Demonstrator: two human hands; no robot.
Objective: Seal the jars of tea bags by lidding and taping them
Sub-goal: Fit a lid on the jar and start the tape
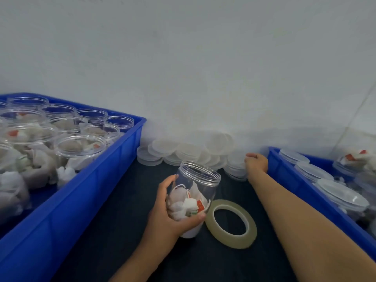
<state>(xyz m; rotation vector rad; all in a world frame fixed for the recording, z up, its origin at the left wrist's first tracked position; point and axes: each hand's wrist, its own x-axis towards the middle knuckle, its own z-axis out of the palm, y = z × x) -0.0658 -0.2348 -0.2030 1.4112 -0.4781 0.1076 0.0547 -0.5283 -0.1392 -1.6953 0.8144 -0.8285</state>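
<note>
We steady the open jar (195, 192) in our left hand (168, 212) mid-worktop — right hand (256, 162) curls onto a lid (236, 163) at the back edge, grip unclear.

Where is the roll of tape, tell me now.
In the head view the roll of tape lies flat on the dark table, just right of the open jar, between the two forearms.

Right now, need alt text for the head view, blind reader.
A person's left hand grips an open, lidless jar of tea bags over a dark table while the right hand reaches into a pile of clear lids by the wall. A tape roll lies beside the jar, between two blue crates of jars.
</note>
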